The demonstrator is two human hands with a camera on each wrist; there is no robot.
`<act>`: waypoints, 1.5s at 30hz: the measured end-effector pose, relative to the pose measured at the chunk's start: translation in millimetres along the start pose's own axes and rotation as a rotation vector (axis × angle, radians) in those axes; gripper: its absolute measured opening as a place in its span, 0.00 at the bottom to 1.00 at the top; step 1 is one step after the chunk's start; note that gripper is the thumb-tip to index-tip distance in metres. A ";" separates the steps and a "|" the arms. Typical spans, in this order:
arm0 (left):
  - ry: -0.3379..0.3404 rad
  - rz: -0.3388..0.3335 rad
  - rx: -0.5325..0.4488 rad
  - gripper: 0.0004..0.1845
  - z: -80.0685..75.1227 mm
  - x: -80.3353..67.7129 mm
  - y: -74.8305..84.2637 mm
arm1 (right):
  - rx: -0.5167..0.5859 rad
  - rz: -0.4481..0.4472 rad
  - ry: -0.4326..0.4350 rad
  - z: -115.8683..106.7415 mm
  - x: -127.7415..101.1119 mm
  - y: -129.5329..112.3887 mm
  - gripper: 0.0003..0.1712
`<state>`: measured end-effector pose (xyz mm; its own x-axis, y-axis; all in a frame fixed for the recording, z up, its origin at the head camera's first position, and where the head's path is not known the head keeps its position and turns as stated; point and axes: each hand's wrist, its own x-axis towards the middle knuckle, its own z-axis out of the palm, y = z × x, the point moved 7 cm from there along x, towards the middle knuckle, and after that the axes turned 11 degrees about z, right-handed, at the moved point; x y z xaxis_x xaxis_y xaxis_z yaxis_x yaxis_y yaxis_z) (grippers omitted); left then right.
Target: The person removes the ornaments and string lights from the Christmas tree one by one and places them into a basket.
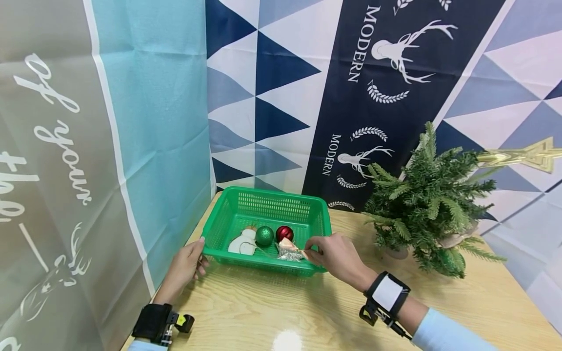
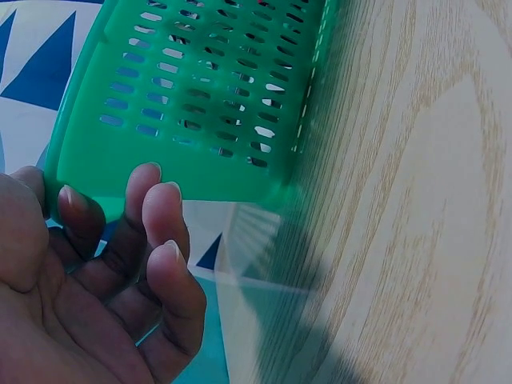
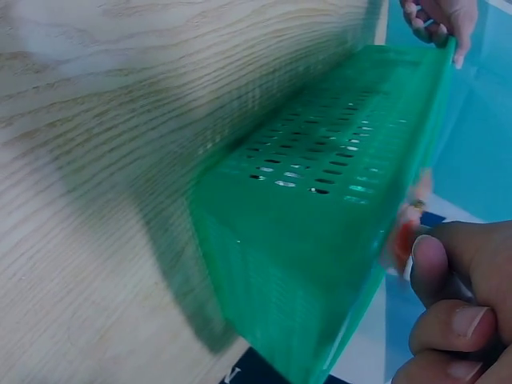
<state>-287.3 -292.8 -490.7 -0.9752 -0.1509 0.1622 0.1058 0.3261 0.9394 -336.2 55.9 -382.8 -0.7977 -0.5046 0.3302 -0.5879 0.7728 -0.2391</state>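
Observation:
A green plastic basket point(image 1: 263, 265) with slotted walls sits on the table. At its front left corner my left hand point(image 1: 186, 263) grips the rim, thumb on top; the left wrist view shows the other fingers point(image 2: 164, 208) curled below the rim. My right hand point(image 1: 338, 256) is over the front right corner, thumb and forefinger pinching a small pink-and-silver ornament point(image 1: 289, 249). That ornament is blurred in the right wrist view, so its exact kind is unclear. Also in the basket lie a white snowman ornament point(image 1: 243, 243), a glittery green ball point(image 1: 264, 236) and a red ball point(image 1: 284, 233).
To the right stands a small artificial Christmas tree point(image 1: 432, 204), with a gold star point(image 1: 527, 155) at its tip and a green ornament point(image 1: 452, 261) low on it. Patterned cloth point(image 1: 281, 97) hangs behind the wooden table point(image 1: 246, 307) and along its left side.

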 end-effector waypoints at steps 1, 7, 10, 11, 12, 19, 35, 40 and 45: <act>-0.003 0.002 0.000 0.31 0.9 0.2 0.4 | -0.001 0.002 0.005 0.1 -1.0 1.2 0.01; -0.023 0.009 0.002 0.32 6.4 1.6 2.4 | 0.023 0.037 0.030 -4.9 -10.9 12.0 0.04; -0.032 -0.001 0.011 0.33 8.0 2.0 2.0 | 0.037 0.087 0.030 -12.9 -21.6 21.1 0.03; -0.033 -0.006 0.016 0.33 8.1 1.8 1.8 | 0.036 0.106 0.028 -16.9 -26.2 24.5 0.03; -0.035 -0.009 0.021 0.33 8.1 1.6 1.5 | 0.041 0.125 0.025 -21.6 -31.2 28.0 0.03; -0.044 -0.011 0.031 0.34 3.8 0.7 0.6 | 0.104 0.114 0.104 -90.8 -69.8 54.5 0.07; -0.022 -0.056 0.042 0.36 -2.6 -10.0 -9.0 | 0.410 0.723 0.269 -235.6 -141.5 224.5 0.07; -0.031 -0.024 0.058 0.36 0.5 -7.8 -7.9 | 0.251 0.796 0.195 -225.7 -153.0 270.7 0.07; -0.059 0.025 0.089 0.34 6.0 -6.2 -1.7 | 0.232 0.807 0.122 -213.3 -155.4 290.7 0.25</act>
<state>-282.6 -286.8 -495.1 -0.9825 -0.0872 0.1644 0.1148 0.4111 0.9043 -354.4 441.1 -308.8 -0.9722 0.2229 0.0713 0.1317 0.7730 -0.6206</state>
